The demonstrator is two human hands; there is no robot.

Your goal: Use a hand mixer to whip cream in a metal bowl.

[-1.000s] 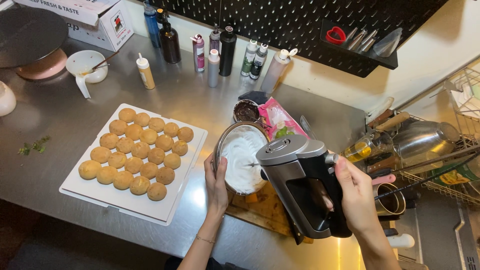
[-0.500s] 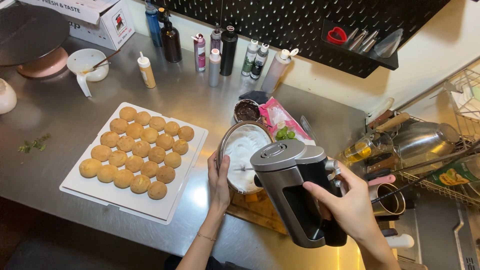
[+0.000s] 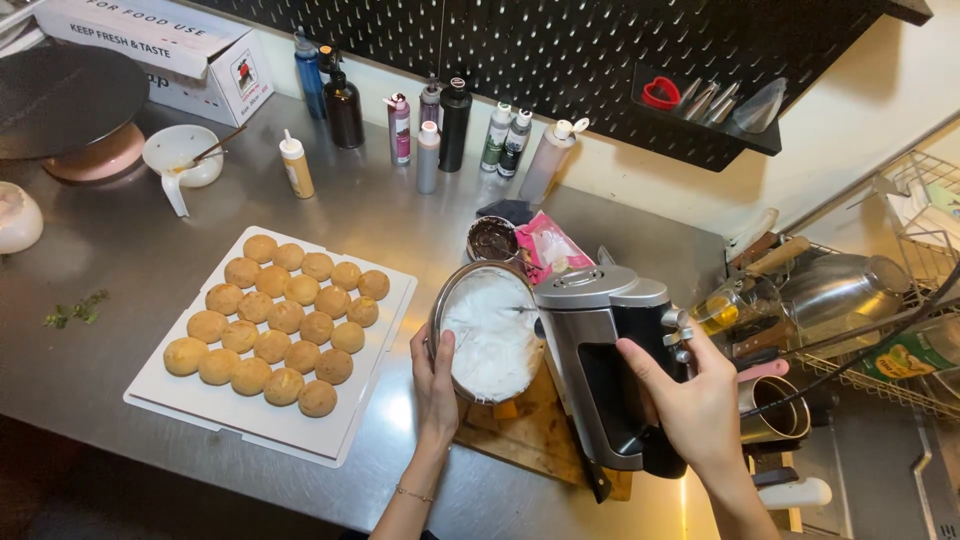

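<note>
white tray (image 3: 150, 405) — golden buns (image 3: 285, 318) | bottle row (image 3: 440, 130) | black pegboard (image 3: 560, 60)

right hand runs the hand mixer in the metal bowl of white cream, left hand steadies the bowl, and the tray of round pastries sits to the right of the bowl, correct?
One thing is off: in the head view the white tray of round pastries sits to the left of the metal bowl, not the right. The rest holds: the right hand grips the hand mixer over the white cream, and the left hand steadies the bowl.
</note>
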